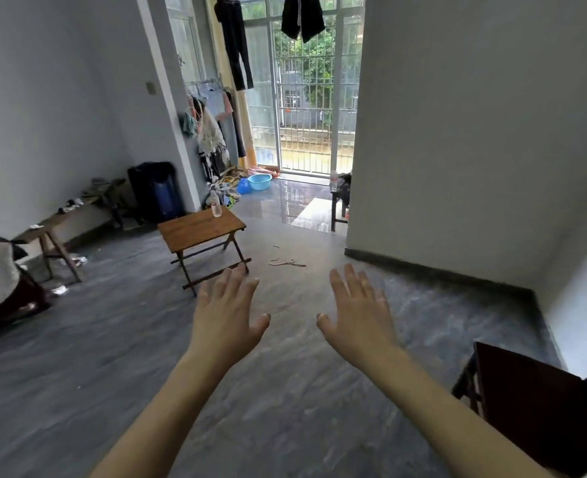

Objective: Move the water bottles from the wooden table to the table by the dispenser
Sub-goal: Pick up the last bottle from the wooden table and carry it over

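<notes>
A clear water bottle (pixel 216 204) stands upright at the far corner of a small folding wooden table (pixel 195 229) in the middle of the room. A second bottle (pixel 334 181) stands on a dark table (pixel 337 201) half hidden behind the right wall corner. My left hand (pixel 226 317) and my right hand (pixel 357 315) are stretched out in front of me over the floor, palms down, fingers spread, holding nothing. Both are well short of the wooden table. No dispenser is clearly visible.
A dark suitcase (pixel 156 191) stands behind the wooden table. A low bench (pixel 61 222) with clutter runs along the left wall. A blue basin (pixel 259 181) sits near the balcony door. A dark chair (pixel 540 408) is at my right. Cord scraps (pixel 287 262) lie on the floor.
</notes>
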Motion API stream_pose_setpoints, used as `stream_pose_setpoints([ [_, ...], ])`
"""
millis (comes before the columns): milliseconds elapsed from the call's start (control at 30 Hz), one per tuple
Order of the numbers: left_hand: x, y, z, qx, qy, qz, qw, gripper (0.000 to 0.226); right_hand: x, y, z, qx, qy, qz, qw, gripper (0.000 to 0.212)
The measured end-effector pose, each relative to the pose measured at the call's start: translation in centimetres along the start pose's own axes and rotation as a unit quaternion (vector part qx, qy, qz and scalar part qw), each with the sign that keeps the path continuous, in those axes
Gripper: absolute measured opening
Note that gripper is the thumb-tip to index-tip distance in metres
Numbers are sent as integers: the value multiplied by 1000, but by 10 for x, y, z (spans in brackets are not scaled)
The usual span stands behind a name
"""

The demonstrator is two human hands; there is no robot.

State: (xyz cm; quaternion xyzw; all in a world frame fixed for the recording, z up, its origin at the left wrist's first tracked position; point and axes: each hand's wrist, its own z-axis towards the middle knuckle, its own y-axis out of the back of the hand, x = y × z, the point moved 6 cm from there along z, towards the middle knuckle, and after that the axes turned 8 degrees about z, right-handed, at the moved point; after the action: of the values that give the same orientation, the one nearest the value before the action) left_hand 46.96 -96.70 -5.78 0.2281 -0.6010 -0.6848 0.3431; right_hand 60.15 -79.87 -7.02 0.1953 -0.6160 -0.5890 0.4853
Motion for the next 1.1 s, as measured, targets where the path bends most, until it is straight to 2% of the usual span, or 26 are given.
stream_pose_setpoints([
  [267,69,-4,-15,-8,74,2,997,71,61,-30,24,39,83,20,996,85],
  [633,145,-2,-2,3,96,-3,995,82,140,-47,79,28,131,10,991,85],
  [800,164,-13,13,21,92,3,996,84,150,-61,84,28,125,12,992,82],
  [1100,160,-29,58,23,60,-27,998,83,134,-64,122,17,102,14,995,77],
])
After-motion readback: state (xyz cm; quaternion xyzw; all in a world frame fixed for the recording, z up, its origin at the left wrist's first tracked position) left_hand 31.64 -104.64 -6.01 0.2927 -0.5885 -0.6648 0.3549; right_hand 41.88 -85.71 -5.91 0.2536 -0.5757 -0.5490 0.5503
